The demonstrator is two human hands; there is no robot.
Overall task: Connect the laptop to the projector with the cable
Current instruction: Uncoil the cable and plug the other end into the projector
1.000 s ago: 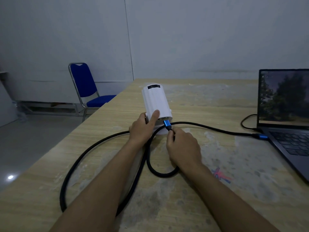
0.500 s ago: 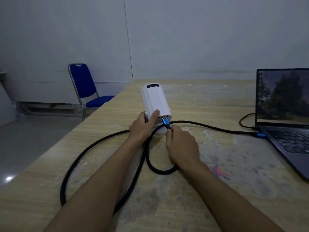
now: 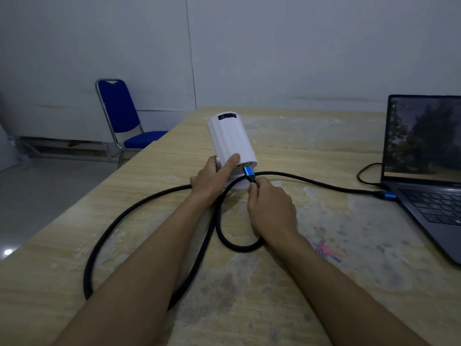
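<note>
A white cylindrical projector (image 3: pixel 230 138) lies on the wooden table (image 3: pixel 324 151), its port end facing me. My left hand (image 3: pixel 212 178) grips that near end, thumb on top. My right hand (image 3: pixel 270 208) pinches the black cable just behind its blue plug (image 3: pixel 248 172), whose tip sits at a port in the projector's rear face. The thick black cable (image 3: pixel 119 218) loops across the table and runs right, where its other blue plug (image 3: pixel 388 195) meets the left side of the open laptop (image 3: pixel 429 156).
A blue chair (image 3: pixel 119 113) stands off the table's far left corner. A thin black cord (image 3: pixel 366 173) curls beside the laptop. A red and blue mark (image 3: pixel 326 249) is on the table near my right forearm. The wall lies behind.
The blue plug has moved up and in against the projector's rear face. Both hands stay where they were on the projector and the cable.
</note>
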